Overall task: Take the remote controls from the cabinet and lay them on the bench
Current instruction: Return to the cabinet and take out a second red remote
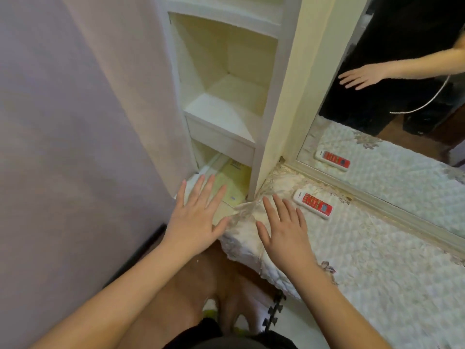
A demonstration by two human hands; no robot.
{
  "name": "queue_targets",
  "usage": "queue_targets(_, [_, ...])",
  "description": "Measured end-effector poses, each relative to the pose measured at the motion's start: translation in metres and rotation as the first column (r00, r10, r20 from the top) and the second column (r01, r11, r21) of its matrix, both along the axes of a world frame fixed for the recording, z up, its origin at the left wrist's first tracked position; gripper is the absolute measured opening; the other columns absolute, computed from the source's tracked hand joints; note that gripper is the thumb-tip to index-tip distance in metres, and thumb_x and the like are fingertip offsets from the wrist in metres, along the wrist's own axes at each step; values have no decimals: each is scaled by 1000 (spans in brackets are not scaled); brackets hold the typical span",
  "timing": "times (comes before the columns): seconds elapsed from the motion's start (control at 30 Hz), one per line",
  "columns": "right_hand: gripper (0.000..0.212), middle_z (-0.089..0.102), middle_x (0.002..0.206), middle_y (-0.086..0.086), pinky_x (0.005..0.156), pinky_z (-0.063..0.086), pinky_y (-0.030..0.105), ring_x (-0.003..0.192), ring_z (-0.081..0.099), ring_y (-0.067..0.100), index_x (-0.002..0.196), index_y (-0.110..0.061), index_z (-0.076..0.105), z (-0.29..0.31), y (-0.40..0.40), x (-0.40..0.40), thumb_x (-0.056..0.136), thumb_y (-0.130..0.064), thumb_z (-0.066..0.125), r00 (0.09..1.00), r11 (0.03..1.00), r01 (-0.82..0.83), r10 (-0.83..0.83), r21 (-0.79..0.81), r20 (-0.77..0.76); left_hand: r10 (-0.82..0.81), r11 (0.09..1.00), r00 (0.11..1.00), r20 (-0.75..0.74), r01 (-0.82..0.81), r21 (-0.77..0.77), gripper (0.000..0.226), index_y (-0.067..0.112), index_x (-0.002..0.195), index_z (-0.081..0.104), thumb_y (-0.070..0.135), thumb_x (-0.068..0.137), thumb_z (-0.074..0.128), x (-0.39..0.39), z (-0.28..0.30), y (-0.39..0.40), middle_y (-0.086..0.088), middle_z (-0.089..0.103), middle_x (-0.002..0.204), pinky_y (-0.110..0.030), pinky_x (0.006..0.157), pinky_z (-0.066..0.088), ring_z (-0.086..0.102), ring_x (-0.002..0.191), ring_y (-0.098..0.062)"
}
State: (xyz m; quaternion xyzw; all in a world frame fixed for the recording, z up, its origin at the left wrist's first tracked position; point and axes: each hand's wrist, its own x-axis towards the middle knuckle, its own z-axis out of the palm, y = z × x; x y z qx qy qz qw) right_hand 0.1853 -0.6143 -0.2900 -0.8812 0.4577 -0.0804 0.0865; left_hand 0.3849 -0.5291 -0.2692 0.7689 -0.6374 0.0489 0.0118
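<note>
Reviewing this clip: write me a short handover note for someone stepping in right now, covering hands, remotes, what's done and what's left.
Left hand: open, fingers spread, holding nothing, in front of the cabinet's bottom shelf.
Right hand: open, empty, over the bench's corner.
Remote: one red-and-white remote lies flat on the quilted bench cover, near the mirror, which shows its reflection.
Done: that remote is on the bench.
Left: the two upper shelves show no remote. The bottom shelf holds yellowish booklets; I cannot tell whether another remote sits deeper inside, so check there.
</note>
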Motion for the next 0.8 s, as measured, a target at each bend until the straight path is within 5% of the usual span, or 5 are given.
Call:
queue_targets(0.33, [61, 38, 152, 8, 112, 24, 50, 139, 34, 31, 146, -20, 37, -7, 43, 70, 95, -51, 29, 942, 943, -334, 333, -8, -29, 385, 921, 923, 12, -384, 64, 71, 25, 152, 22, 63, 93, 20, 10, -4, 105, -4, 24, 159, -56, 117, 7, 13, 148, -24])
queue_targets(0.67, [64, 39, 151, 9, 113, 26, 52, 138, 37, 31, 148, -21, 33, -2, 144, 155, 93, -54, 32, 746, 746, -665, 662, -30, -79, 730, 683, 679, -82, -729, 41, 76, 30, 154, 7, 69, 90, 19, 26, 7, 247, 2, 7, 162, -60, 116, 1, -1, 149, -25])
queue_targets(0.8, [63, 42, 149, 10, 112, 26, 52, 138, 37, 31, 147, -20, 36, 3, 214, 187, 93, -52, 27, 640, 640, -768, 763, -27, -93, 818, 575, 573, -59, -817, 49, 75, 27, 153, 19, 67, 90, 24, 27, 4, 324, -2, 16, 161, -61, 115, 2, 8, 149, -27])
